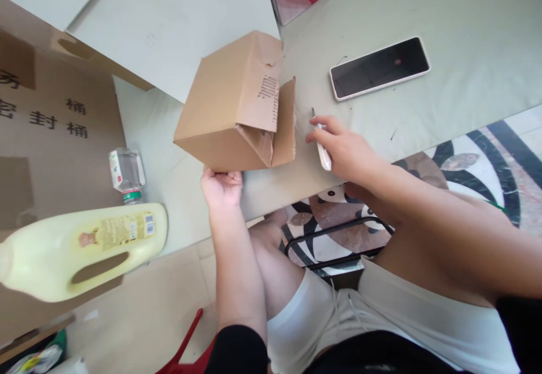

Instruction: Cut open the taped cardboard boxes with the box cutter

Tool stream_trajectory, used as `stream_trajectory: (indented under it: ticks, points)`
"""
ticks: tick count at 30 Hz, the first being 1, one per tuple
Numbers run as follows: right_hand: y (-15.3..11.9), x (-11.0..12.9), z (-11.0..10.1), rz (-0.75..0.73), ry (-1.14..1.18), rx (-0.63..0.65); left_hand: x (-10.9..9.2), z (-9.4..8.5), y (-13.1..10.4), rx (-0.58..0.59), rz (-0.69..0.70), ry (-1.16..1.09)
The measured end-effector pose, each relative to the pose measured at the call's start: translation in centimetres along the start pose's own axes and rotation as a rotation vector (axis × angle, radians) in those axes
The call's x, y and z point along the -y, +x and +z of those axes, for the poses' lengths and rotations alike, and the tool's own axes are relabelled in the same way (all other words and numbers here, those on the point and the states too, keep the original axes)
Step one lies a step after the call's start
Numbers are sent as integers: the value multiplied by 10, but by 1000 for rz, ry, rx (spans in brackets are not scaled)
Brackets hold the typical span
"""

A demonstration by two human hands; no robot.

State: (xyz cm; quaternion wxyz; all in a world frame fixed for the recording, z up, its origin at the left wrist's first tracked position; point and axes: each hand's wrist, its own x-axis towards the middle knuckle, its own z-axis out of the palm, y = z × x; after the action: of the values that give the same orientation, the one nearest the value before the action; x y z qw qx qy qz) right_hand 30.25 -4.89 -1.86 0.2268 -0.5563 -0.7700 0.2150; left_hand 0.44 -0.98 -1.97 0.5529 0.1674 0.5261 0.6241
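Observation:
A brown cardboard box (214, 97) sits tilted in the middle of the view, with printed marks on one side and its flaps (284, 123) partly open at the right end. My left hand (222, 187) is at the box's near edge, fingers curled against it and partly hidden below it. To the right of the flaps, my right hand (339, 143) grips a small white box cutter (324, 154). The cutter's thin dark tip points away from me and is apart from the box. What lies inside the box is hidden.
A phone (381, 69) lies on the pale tabletop (466, 41) at the upper right. Left stand a yellow jug (139, 230), a clear bottle (129, 171) and a large printed carton (55, 154). White panels (178, 18) stand behind the box. The table edge runs above my legs.

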Motion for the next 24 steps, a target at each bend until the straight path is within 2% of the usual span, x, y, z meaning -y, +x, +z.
stream_trajectory:
  ticks: [2,4,9,11,14,18,20,24]
  points:
    - [1,-2,3,-44,-3,22,0,7,-6,-65,-3,3]
    - [2,-2,3,-47,-10,-17,0,14,-12,-107,-10,28]
    - [6,7,-7,-58,64,-286,-2,29,-28,-152,-35,144]
    - [5,10,-9,-84,99,-345,-3,33,-32,-146,-36,214]
    - [3,11,-7,-91,128,-299,-1,32,-33,-106,4,306]
    - [5,9,-2,-118,204,-209,7,22,-26,-13,267,448]
    - [7,10,-2,-114,239,-180,11,19,-23,3,349,518]
    - [8,13,-2,-77,320,-111,15,22,-22,39,333,476]
